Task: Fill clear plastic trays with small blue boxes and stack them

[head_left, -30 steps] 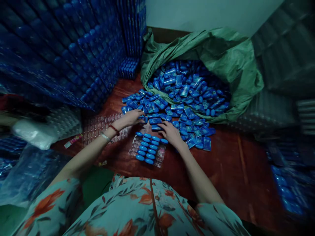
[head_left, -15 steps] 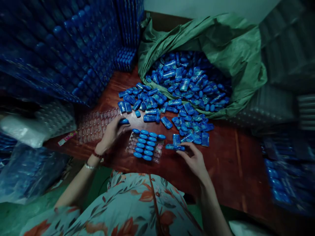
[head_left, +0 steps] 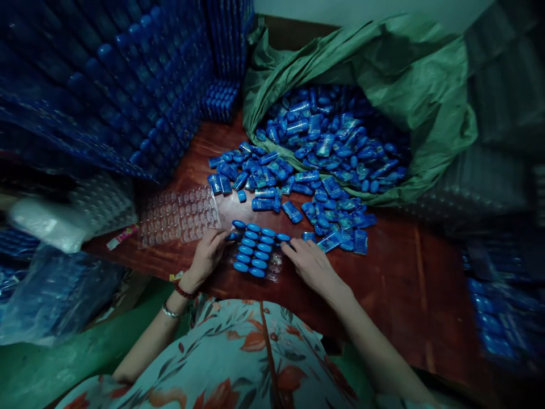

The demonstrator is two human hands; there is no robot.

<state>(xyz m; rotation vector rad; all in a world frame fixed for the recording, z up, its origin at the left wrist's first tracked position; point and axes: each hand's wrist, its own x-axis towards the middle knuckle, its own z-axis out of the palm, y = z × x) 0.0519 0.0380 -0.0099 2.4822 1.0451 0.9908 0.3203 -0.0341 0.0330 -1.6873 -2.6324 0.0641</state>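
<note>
Tray (head_left: 272, 267) of blue pieces (head_left: 255, 250), between left hand (head_left: 208, 255), right hand (head_left: 310, 264)

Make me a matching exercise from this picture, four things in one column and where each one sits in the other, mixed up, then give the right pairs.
Things:
1. green sack
2. clear tray partly filled with blue pieces
3. empty clear tray
4. loose blue pieces

Places:
A. left of the left hand, on the table
B. spilled on the table in front of the sack's mouth
C. far right, lying open
D. between the left hand and the right hand

Pairs: 1-C, 2-D, 3-A, 4-B
</note>
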